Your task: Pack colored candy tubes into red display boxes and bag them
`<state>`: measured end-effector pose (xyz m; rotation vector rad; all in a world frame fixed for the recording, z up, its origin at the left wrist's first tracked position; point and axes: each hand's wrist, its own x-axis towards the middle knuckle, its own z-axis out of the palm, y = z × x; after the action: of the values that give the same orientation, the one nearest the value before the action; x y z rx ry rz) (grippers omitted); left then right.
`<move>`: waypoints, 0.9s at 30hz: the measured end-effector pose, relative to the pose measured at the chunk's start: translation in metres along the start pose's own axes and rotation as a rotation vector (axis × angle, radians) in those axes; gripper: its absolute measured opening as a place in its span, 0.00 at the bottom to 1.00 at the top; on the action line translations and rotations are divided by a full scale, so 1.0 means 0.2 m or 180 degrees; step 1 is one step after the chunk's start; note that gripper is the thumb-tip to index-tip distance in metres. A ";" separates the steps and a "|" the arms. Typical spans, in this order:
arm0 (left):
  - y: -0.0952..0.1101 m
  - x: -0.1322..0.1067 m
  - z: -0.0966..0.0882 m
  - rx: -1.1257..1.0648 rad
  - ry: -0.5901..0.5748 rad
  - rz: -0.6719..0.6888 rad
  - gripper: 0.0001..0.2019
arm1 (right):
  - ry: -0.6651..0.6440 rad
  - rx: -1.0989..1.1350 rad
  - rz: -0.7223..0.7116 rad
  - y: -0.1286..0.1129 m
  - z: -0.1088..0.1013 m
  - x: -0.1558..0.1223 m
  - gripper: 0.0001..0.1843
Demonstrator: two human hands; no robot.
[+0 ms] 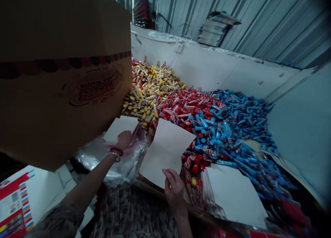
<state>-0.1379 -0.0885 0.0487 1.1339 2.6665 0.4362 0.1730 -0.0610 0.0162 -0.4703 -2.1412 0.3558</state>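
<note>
My left hand (pixel 124 140) is closed at the lower right edge of a white card (pixel 113 130); what its fingers hold is hidden. Under that wrist lie crumpled clear plastic bags (pixel 97 153). My right hand (pixel 173 186) rests its fingertips at the lower right edge of another white card (pixel 167 145), fingers loosely bent with a gap by the thumb. This card is tilted against a heap of wrapped sweets: yellow-capped ones (pixel 152 86), red ones (pixel 186 102) and blue ones (pixel 232 110). A stack of white cards (pixel 235 193) lies to the right.
A big cardboard box (pixel 64 79) with bubble gum print fills the upper left. Printed white cartons (pixel 28 200) are at the lower left. White bin walls (pixel 217 65) enclose the sweets at the back and right. A dark wooden edge (pixel 195 212) runs along the front.
</note>
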 end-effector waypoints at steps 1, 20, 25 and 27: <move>-0.02 0.00 -0.05 -0.0091 0.0066 -0.0108 0.11 | 0.0004 0.0041 0.0022 0.00 0.00 0.00 0.21; -0.08 -0.74 -0.37 -0.4113 0.0399 -0.0046 0.16 | -0.0076 0.2630 0.1156 -0.36 0.15 0.69 0.41; -0.01 -0.69 -0.12 -0.3754 0.0564 0.0055 0.25 | 0.0533 0.1217 0.0630 -0.21 -0.02 0.70 0.34; 0.06 -0.67 -0.14 -0.3806 0.1060 0.0355 0.29 | 0.0190 0.0596 0.0072 -0.14 -0.10 0.69 0.29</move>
<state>-0.0473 -0.1834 0.0894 0.7966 1.8603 1.9868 0.1101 -0.0222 0.1367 -0.3930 -2.0231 0.5429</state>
